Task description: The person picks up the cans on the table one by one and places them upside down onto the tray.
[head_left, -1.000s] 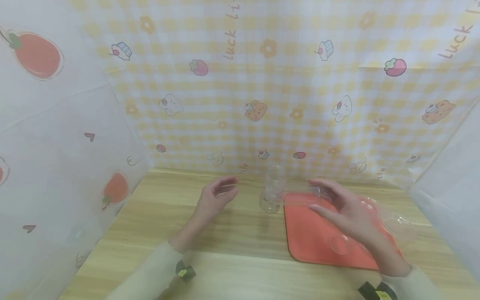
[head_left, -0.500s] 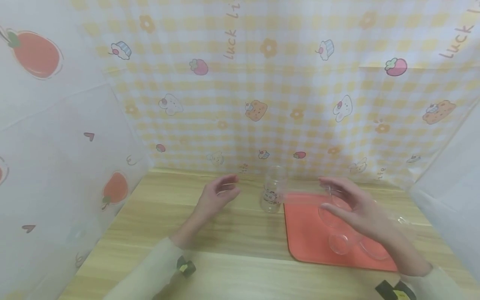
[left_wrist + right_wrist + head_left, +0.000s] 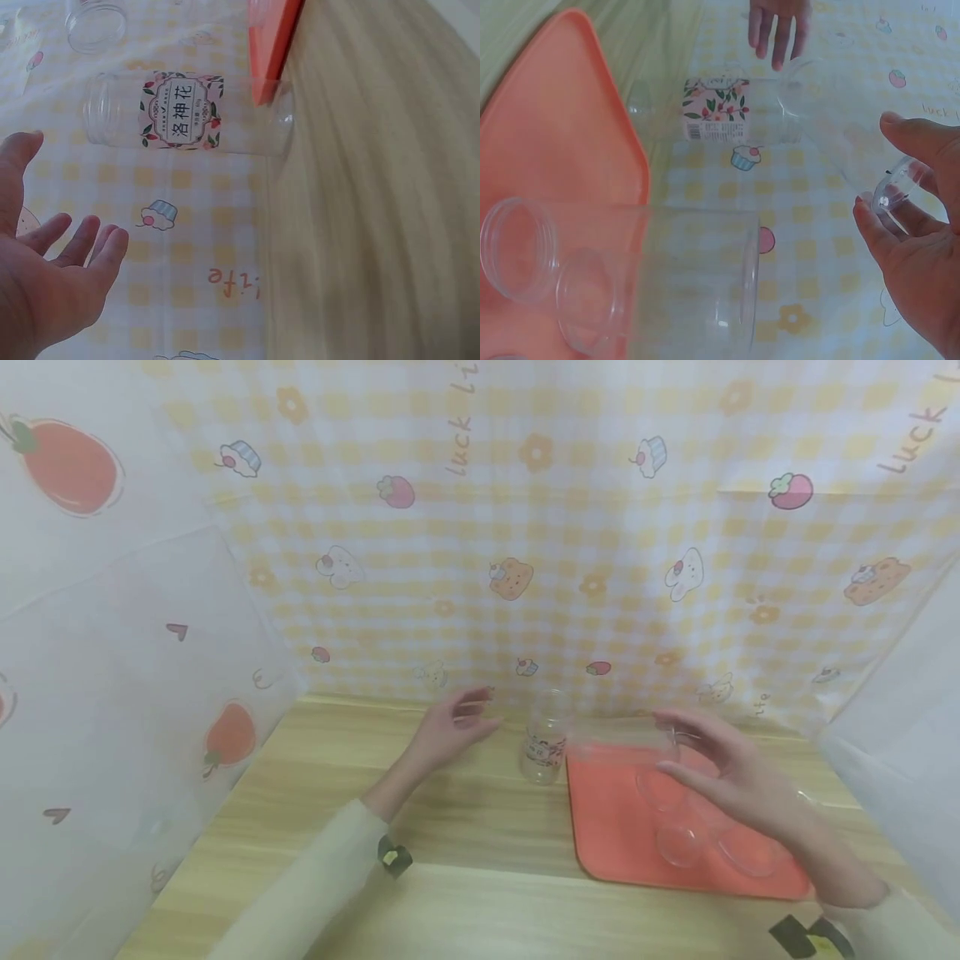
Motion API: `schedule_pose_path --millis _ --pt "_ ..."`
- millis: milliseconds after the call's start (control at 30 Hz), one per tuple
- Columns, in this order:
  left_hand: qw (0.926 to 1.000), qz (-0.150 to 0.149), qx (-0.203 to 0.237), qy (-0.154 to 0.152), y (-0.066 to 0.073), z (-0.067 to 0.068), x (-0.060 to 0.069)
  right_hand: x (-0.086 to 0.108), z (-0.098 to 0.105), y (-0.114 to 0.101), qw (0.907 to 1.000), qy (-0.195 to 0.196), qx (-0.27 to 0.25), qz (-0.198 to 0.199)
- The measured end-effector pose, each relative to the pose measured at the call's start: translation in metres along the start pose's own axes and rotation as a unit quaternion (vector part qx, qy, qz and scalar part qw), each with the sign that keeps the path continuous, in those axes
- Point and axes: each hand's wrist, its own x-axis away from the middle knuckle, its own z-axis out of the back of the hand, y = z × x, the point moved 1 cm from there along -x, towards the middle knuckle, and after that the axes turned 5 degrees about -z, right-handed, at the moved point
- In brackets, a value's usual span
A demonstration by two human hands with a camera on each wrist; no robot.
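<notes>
A clear plastic bottle [image 3: 543,750] with a printed floral label stands upright on the table, left of the red-orange tray. My left hand [image 3: 446,731] is apart from it on its left, fingers loosely bent and holding nothing. In the left wrist view the label [image 3: 182,111] faces that hand. My right hand [image 3: 738,777] holds a second clear jar [image 3: 618,741] by its base end, lying sideways above the tray's far edge. Its mouth points left, near the labelled bottle. The right wrist view shows thumb and fingers around its base [image 3: 892,187].
Several clear containers stand on the tray [image 3: 611,847], partly hidden by my right hand and forearm. One clear jar [image 3: 697,277] appears large in the right wrist view. A checked cloth [image 3: 450,568] hangs behind the wooden table [image 3: 465,893], with white sheets at both sides.
My right hand has moved right with the clear jar. My left hand has shifted a little up and right, closer to the labelled bottle, which stays in place.
</notes>
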Motion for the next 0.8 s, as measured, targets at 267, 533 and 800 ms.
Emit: schedule_pose_path --millis 267,533,800 --pt "0.9963 -0.035 -0.058 -0.055 0.010 -0.009 -0.023 0.000 0.011 0.004 0.9999 -0.007 0.007 0.007" --pt "0.9791 -0.058 -0.161 -0.110 0.024 -0.023 -0.044 0.000 0.017 0.004 0.9985 -0.002 0.055 0.002" --pt "0.9351 -0.098 -0.309 -0.143 0.041 -0.059 -0.063 0.002 0.017 0.003 0.9979 -0.013 0.062 -0.013"
